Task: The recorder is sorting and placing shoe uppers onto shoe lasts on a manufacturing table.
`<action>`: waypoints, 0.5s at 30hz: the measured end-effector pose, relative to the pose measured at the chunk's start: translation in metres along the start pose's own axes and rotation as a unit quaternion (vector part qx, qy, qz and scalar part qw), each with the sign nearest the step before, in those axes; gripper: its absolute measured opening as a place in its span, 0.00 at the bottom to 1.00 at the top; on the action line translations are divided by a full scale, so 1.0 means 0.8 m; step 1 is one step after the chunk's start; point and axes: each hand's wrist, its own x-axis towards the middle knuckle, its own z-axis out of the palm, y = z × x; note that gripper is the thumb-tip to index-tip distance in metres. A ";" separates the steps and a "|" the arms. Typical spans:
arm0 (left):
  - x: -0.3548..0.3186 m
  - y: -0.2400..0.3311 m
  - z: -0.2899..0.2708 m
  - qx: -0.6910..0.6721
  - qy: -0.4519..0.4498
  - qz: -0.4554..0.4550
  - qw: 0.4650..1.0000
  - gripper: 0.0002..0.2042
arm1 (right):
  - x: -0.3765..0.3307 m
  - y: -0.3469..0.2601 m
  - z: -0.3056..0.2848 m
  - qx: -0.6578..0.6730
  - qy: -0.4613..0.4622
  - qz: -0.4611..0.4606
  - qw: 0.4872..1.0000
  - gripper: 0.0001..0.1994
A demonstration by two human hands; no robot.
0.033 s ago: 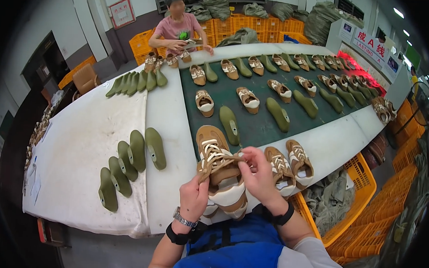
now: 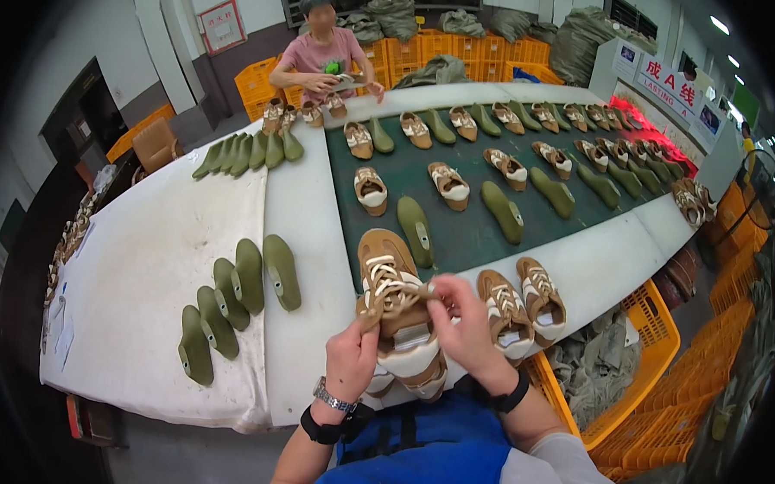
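A brown and cream sneaker (image 2: 385, 252) is in front of me, its toe pointing away and its white laces criss-crossed over the tongue. My left hand (image 2: 351, 355) is closed on the left edge of its lacing area. On the other side my right hand (image 2: 466, 328) pinches the brown edge by the laces, thumb against forefinger. White lining shows inside the shoe's opening. Part of another shoe (image 2: 380, 382) peeks out below its heel. Just right of my right hand stand two matching sneakers, one nearer (image 2: 504, 309) and one farther (image 2: 541, 292).
Several green shoe lasts (image 2: 248, 275) lie on the white table (image 2: 172, 224) at left. A dark green belt (image 2: 457, 238) carries sneakers and lasts in rows. Across the table a person (image 2: 322, 57) handles a shoe. An orange crate (image 2: 652, 327) holding grey bags stands at my right.
The near sneaker and the things on the table sit very slightly lower in the picture. My right hand has shifted a little; both hands keep their grip.
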 end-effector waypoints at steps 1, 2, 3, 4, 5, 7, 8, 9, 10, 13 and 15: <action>0.000 -0.002 0.001 0.036 -0.002 0.029 0.999 0.13 | -0.002 0.001 0.001 -0.057 -0.018 -0.069 0.996 0.11; 0.001 -0.002 0.002 0.073 -0.003 0.057 0.996 0.17 | -0.003 0.003 0.002 -0.115 -0.035 -0.138 0.983 0.11; 0.001 -0.001 -0.001 0.125 0.021 0.111 0.986 0.29 | -0.005 0.007 0.005 -0.112 -0.048 -0.143 0.982 0.15; 0.000 0.004 -0.002 0.125 0.023 0.115 0.985 0.29 | -0.007 0.008 0.007 -0.124 -0.053 -0.166 0.977 0.16; 0.000 0.010 -0.002 0.181 0.006 0.153 0.972 0.33 | -0.011 0.009 0.010 -0.131 -0.065 -0.158 0.976 0.17; 0.001 0.020 0.002 0.234 -0.025 0.201 0.951 0.36 | -0.016 0.013 0.018 -0.148 -0.092 -0.174 0.969 0.19; 0.002 0.012 0.005 0.235 -0.023 0.202 0.950 0.36 | -0.020 0.012 0.022 -0.148 -0.091 -0.177 0.969 0.19; 0.004 0.000 0.010 0.247 -0.015 0.203 0.947 0.35 | -0.025 0.010 0.026 -0.145 -0.102 -0.172 0.969 0.19; 0.003 -0.008 0.014 0.258 -0.009 0.205 0.944 0.33 | -0.026 0.007 0.027 -0.143 -0.113 -0.167 0.969 0.19; -0.001 -0.012 0.011 0.180 -0.004 0.189 0.965 0.26 | -0.024 0.009 0.024 -0.125 -0.115 -0.132 0.977 0.17; 0.001 -0.017 0.007 0.135 -0.004 0.174 0.975 0.23 | -0.024 0.016 0.023 -0.112 -0.105 -0.115 0.981 0.16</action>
